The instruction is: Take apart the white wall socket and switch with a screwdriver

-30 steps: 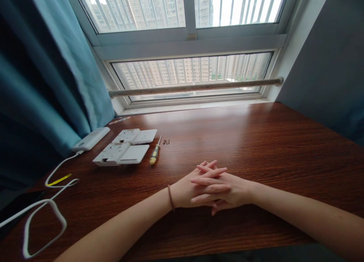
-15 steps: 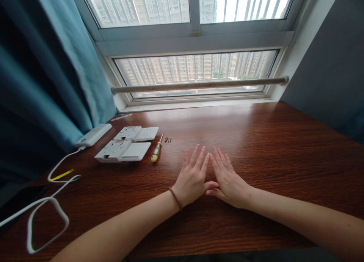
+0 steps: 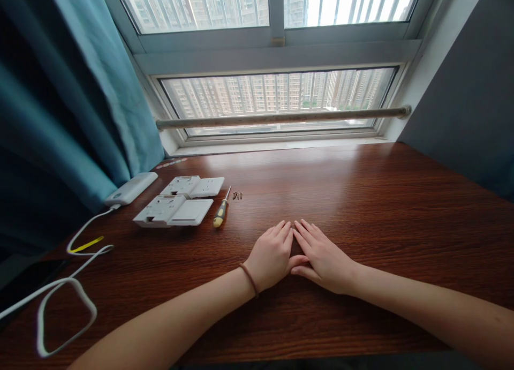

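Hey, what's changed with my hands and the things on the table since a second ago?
Your left hand and right hand have let go of each other: the laced fingers came apart and now point forward, side by side. Since half a second ago, they've drawn closer together and look bent. Neither hand picked anything up. The screwdriver, screws and white panels stayed put.

The bare left hand (image 3: 270,258) and the bare right hand (image 3: 326,260), interlaced at the first check, are now unlocked and side by side, backs upward, thumbs meeting between them. Against the second check, the outstretched fingers of both are now bent, tips drawn nearer the wrists; the left hand's fingers, then spread, lie close together.
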Motion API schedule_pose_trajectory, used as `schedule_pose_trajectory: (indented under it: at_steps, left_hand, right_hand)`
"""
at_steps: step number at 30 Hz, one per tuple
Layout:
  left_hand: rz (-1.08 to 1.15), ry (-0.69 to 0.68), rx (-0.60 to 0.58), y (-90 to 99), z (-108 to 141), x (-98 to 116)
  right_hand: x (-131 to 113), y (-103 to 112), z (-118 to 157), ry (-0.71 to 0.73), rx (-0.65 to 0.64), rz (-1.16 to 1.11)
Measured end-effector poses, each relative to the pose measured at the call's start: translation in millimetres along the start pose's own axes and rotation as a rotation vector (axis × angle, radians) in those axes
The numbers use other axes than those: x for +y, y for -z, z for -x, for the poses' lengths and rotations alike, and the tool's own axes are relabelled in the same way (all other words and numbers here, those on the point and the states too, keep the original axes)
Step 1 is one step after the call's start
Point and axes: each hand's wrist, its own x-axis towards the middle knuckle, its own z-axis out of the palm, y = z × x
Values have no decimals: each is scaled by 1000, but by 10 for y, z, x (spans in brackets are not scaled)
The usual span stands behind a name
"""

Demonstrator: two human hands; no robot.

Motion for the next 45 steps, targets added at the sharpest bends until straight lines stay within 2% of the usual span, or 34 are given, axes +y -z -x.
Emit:
schedule_pose_trajectory:
  at_steps: [15, 21, 25, 28, 32, 37, 45]
  left_hand:
    - [16, -3, 24, -12, 8, -17]
    - [147, -43, 75, 141, -43, -91]
    - [-16, -16, 66, 237, -42, -196]
    - [-183, 73, 43, 319, -44, -286]
    - [-327, 321, -48, 408, -83, -450]
    - [-400, 579, -155, 366, -124, -726]
    - [-483, 763, -163, 377, -128, -941]
  right_hand:
    - [-28, 22, -5, -20, 2, 16]
    - [-16, 44, 0, 73, 156, -60]
    - [-3, 66, 6, 149, 275, -62]
    - [-6, 90, 11, 193, 320, -84]
    - [-25, 119, 5, 218, 348, -125]
    - [-35, 100, -3, 221, 335, -147]
    - [-53, 87, 10, 230, 263, -165]
